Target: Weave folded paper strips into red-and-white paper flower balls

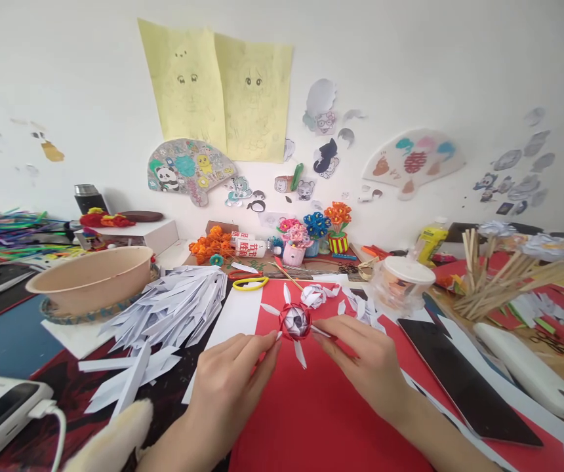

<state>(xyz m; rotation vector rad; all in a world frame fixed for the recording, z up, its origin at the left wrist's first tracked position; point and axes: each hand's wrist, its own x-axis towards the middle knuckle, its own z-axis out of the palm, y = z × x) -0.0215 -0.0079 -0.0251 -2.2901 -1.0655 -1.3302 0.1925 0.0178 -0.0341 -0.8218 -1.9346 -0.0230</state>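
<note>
My left hand [237,377] and my right hand [364,354] each pinched a white petal [322,332] on opposite sides of a red-and-white paper flower [296,321], in front of me over a red sheet [306,419]. Folded white paper strips [178,305] lay heaped to the left.

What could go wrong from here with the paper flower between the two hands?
1. The left hand and right hand pinch thin white tips on opposite sides of the red-and-white paper flower; an uneven pull might tear or loosen them.
2. A white paper flower lies just behind it and could get crushed.
3. The dark flat device lies near the right forearm and might be bumped.
</note>
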